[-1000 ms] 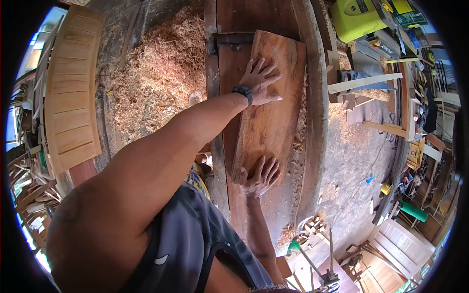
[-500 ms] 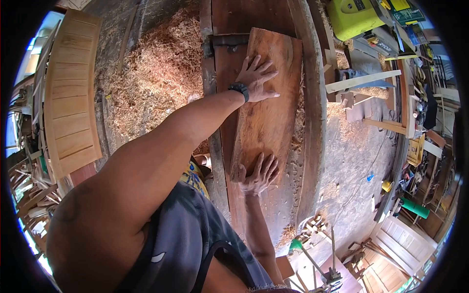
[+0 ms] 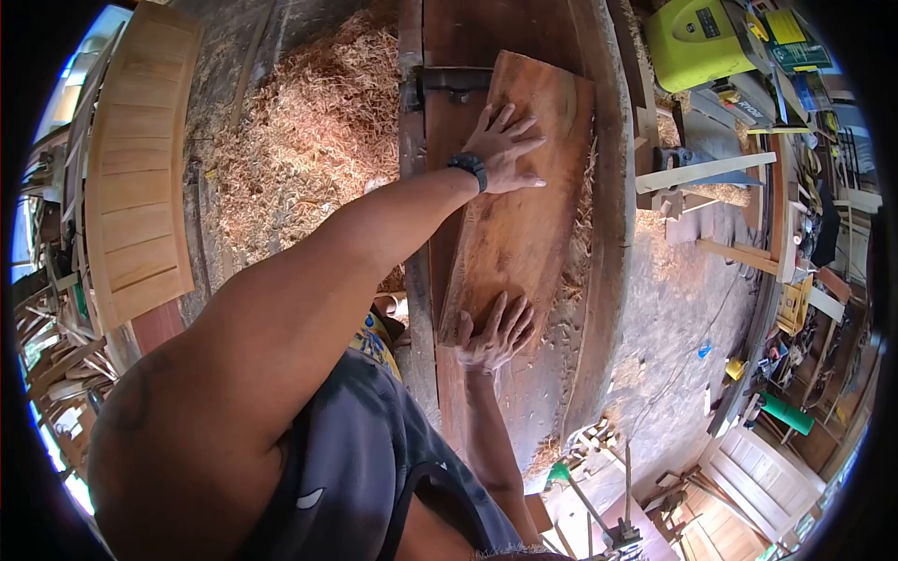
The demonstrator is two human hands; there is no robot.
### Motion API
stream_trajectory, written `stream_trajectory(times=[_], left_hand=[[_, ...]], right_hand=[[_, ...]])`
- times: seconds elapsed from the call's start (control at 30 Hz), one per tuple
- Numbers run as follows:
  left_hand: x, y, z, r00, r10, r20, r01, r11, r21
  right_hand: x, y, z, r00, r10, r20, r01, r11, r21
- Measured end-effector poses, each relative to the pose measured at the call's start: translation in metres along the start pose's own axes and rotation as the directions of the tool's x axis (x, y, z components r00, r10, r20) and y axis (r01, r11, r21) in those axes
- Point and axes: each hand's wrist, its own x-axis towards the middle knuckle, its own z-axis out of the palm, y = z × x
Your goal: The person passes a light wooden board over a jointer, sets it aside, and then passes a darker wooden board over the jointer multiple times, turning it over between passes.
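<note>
A thick reddish-brown wooden board [image 3: 524,224] lies at a slight slant on the workbench [image 3: 468,33]. My left hand [image 3: 505,157], with a dark watch at the wrist, rests palm down on the board's upper half, fingers spread. At the board's near end, my right hand [image 3: 494,338] lies on the surface with fingers extended and thumb apart. Neither hand is wrapped round anything. Beside the board's far end, a dark metal bar [image 3: 458,79] crosses the bench.
Wood shavings [image 3: 313,140] cover the floor left of the bench. A panelled wooden door piece [image 3: 140,178] stands at far left. On the right are a yellow-green power tool [image 3: 697,42], a handsaw [image 3: 716,173] and a pale wood strip [image 3: 706,171]. Shavings also line the bench's right-hand trough.
The whole view has shifted slightly, with the bench and board appearing a little farther right. Both hands keep their places on the board, fingers still spread.
</note>
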Motion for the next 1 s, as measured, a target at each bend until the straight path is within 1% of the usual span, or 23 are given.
stream_trajectory(times=[0.03, 0.17, 0.43, 0.67, 0.73, 0.77, 0.83, 1.0], left_hand=[[0.001, -0.001, -0.003, 1.000, -0.005, 0.023, 0.005, 1.000, -0.003], [0.004, -0.006, -0.002, 1.000, -0.004, 0.008, 0.004, 1.000, -0.014], [0.011, -0.013, -0.009, 0.998, -0.010, 0.055, 0.013, 0.999, -0.049], [0.017, -0.022, -0.008, 0.999, -0.006, 0.034, 0.008, 0.998, -0.068], [0.019, -0.024, -0.006, 1.000, 0.004, -0.016, -0.005, 0.997, -0.073], [0.020, -0.026, -0.001, 1.000, 0.003, -0.017, -0.004, 0.997, -0.073], [0.023, -0.030, 0.007, 0.995, 0.011, -0.098, -0.022, 0.994, -0.107], [0.027, -0.035, 0.008, 0.993, 0.015, -0.117, -0.029, 0.993, -0.113]], right_hand=[[0.001, -0.001, 0.001, 1.000, 0.003, -0.004, -0.003, 1.000, -0.004], [0.005, -0.006, 0.003, 1.000, 0.004, -0.009, -0.004, 1.000, -0.017], [0.013, -0.011, 0.006, 1.000, 0.002, 0.004, -0.002, 0.999, -0.036], [0.018, -0.017, 0.009, 1.000, 0.005, -0.001, -0.005, 0.998, -0.055], [0.020, -0.018, 0.009, 1.000, 0.005, 0.002, -0.005, 0.998, -0.059], [0.021, -0.019, 0.009, 1.000, 0.008, 0.002, -0.008, 0.998, -0.061], [0.023, -0.020, 0.012, 1.000, 0.008, -0.008, -0.008, 0.999, -0.051], [0.028, -0.024, 0.011, 1.000, 0.015, -0.012, -0.016, 0.999, -0.034]])
